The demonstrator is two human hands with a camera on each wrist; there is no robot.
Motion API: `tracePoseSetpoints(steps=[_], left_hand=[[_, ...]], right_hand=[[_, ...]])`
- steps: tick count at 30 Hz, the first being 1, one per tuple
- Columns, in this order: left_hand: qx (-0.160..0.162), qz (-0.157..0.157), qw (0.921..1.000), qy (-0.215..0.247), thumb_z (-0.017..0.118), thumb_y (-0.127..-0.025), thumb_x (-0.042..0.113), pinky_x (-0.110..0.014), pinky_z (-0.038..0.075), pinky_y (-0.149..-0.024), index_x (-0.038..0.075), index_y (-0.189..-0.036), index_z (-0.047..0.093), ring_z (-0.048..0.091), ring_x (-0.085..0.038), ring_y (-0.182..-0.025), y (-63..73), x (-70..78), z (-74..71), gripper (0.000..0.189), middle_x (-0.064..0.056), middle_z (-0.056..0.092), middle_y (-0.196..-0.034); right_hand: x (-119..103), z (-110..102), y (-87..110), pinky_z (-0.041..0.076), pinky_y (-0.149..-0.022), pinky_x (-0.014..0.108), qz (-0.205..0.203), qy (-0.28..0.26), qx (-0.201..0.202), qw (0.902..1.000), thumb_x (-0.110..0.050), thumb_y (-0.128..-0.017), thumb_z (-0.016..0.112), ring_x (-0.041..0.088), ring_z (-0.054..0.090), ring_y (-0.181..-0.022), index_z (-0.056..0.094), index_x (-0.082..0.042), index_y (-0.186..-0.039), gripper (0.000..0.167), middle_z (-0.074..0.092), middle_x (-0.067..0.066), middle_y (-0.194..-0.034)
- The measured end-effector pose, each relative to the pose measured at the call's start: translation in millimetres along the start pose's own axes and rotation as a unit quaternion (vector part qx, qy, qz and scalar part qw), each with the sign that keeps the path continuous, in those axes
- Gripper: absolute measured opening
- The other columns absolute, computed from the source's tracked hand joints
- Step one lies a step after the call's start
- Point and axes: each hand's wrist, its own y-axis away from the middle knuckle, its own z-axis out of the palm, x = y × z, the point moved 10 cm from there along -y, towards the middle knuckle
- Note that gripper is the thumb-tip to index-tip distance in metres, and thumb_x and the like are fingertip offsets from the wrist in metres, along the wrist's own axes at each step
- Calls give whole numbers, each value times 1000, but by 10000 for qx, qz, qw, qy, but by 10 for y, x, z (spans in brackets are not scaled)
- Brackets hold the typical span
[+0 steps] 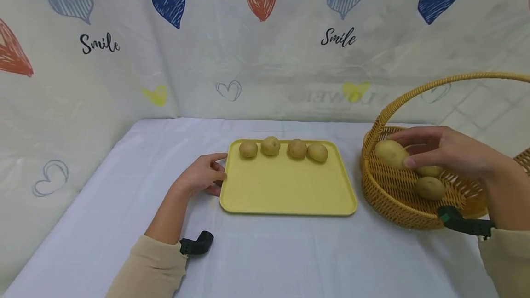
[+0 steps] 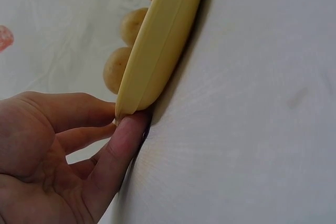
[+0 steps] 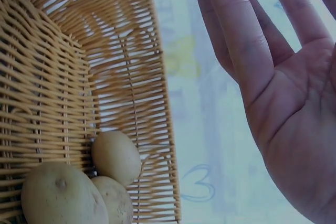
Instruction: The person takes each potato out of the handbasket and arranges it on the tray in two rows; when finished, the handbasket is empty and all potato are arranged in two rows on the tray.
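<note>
Right fingers (image 1: pixel 422 134) pinch a potato (image 1: pixel 390 154), seemingly above the basket (image 1: pixel 383 200); left fingers (image 2: pixel 84 111) grip the tray (image 1: pixel 285 187).

Yellow tray (image 1: pixel 290 187) at frame centre, left edge held by left hand (image 1: pixel 200 174), four potatoes (image 1: pixel 296 149) lined along its upper edge, another potato (image 1: pixel 390 154) held by right hand (image 1: pixel 453 151) over wicker basket (image 1: pixel 383 205) at right.
</note>
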Motion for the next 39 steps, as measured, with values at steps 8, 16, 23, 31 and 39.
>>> tracePoseSetpoints(steps=[8,16,23,31,39], left_hand=[[24,-46,10000,16,62,-95,3,-33,64,-68,14,-162,35,67,-23,-92,1,-11,-3,73,-15,54,-120],[45,-21,10000,-31,61,-96,3,-32,64,-68,14,-162,35,67,-22,-90,1,-7,-13,72,-15,54,-120],[72,-25,10000,-39,62,-95,2,-33,64,-67,14,-162,36,67,-22,-88,0,-26,-8,72,-15,54,-120],[97,-49,9999,87,62,-95,1,-34,64,-67,15,-161,37,67,-22,-91,-11,-26,-7,72,-15,55,-118],[104,-55,9999,5,63,-95,2,-34,64,-67,15,-161,38,67,-22,-92,-18,-22,-13,72,-14,55,-119]], right_hand=[[-132,72,-30,57,-85,21,-119,-287,26,9995,-5,-97,70,1,63,-115,56,-15,-148,54,64,-19,-133],[-326,124,-67,57,-85,19,-546,-309,226,9978,1,-95,69,-1,63,-117,57,-11,-147,55,64,-19,-136],[-488,219,-116,58,-85,21,-636,-414,182,9970,-1,-95,70,2,65,-116,57,-14,-148,56,66,-15,-134],[-615,347,-180,57,-86,21,-507,-241,110,9984,-12,-95,74,3,65,-114,59,-17,-146,54,68,-10,-131],[-755,483,-258,58,-88,22,-638,-311,-71,9975,-15,-95,75,2,64,-116,58,-16,-146,54,67,-9,-132]])
